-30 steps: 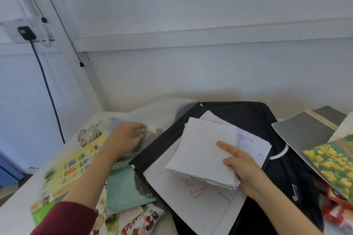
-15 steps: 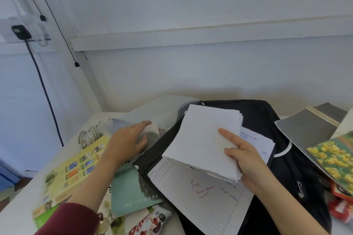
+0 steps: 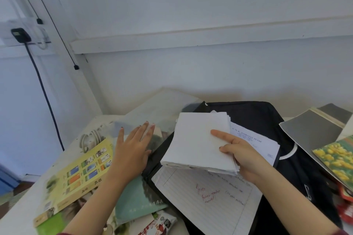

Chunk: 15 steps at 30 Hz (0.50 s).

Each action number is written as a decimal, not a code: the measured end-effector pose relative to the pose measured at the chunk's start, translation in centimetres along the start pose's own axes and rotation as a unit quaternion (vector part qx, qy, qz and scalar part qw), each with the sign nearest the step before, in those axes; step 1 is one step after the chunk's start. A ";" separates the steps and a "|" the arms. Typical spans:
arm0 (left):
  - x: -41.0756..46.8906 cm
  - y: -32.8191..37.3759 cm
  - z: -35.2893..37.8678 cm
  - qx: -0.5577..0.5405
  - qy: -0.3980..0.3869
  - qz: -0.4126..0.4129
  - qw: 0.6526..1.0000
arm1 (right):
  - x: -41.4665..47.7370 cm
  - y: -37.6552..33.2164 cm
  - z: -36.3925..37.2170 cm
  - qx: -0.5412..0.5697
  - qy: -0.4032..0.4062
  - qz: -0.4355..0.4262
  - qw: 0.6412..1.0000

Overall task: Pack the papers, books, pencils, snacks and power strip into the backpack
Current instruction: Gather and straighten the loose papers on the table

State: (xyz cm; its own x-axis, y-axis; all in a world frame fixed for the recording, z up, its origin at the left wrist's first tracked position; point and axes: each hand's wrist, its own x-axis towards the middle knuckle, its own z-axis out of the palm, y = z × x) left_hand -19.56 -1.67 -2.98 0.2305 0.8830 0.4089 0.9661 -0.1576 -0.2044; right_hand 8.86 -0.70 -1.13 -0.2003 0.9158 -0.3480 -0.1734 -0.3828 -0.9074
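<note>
Gripping the papers point(image 3: 198, 143) in the right hand point(image 3: 242, 155) over the backpack point(image 3: 257, 118); resting the left hand point(image 3: 133, 147) flat, fingers straight, beside it. Could fan out and slide loose, being pinched at one corner only.

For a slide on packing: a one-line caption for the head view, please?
Right hand grips a stack of papers over the black backpack; left hand, fingers straight, lies over the books beside it.

The red handwriting on the lined sheet point(image 3: 206, 202) is too blurred to read, as is whatever lies under the left hand point(image 3: 131, 152). The stack of papers point(image 3: 196, 143) hides most fingers of the right hand point(image 3: 242, 156). The bottom edge cuts off the snack packet point(image 3: 159, 225).
</note>
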 end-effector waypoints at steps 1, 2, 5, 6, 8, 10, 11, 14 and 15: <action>0.0 0.0 -0.1 0.000 0.001 0.003 1.000 | 0.3 -0.2 0.2 -0.002 -0.002 0.002 1.000; 0.0 -0.1 -0.2 0.001 0.002 0.008 1.000 | 0.6 -0.5 0.5 -0.004 -0.002 0.002 1.000; 0.0 -0.4 -0.4 0.008 -0.001 0.021 1.000 | 1.6 -1.0 1.6 -0.012 0.009 -0.007 1.000; -0.1 -0.5 -0.4 0.011 -0.003 0.025 1.000 | 1.9 -1.1 2.0 -0.017 0.016 -0.011 1.000; -0.1 -0.6 -0.6 0.013 -0.007 0.030 0.999 | 2.6 -1.1 3.1 -0.022 0.030 -0.018 0.999; -0.1 -0.7 -0.7 0.013 -0.008 0.033 0.999 | 3.1 -0.9 4.2 -0.025 0.046 -0.027 0.998; 0.0 -0.7 -0.8 0.012 -0.007 0.035 0.999 | 3.2 -0.8 4.9 -0.027 0.053 -0.032 0.998; 0.0 -0.7 -0.8 0.003 -0.004 0.040 0.999 | 3.6 -0.2 7.0 -0.046 0.056 -0.051 0.996; 0.0 -0.7 -0.9 0.000 -0.005 0.040 0.999 | 3.7 0.0 7.7 -0.061 0.047 -0.056 0.995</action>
State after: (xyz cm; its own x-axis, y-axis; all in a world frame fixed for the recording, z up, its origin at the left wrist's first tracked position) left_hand -20.18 -1.95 -2.06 0.3052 0.8719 0.3829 0.9450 -0.2275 -0.2351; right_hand 0.69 1.78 -0.58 -0.0935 0.9613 -0.2593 -0.0697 -0.2661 -0.9614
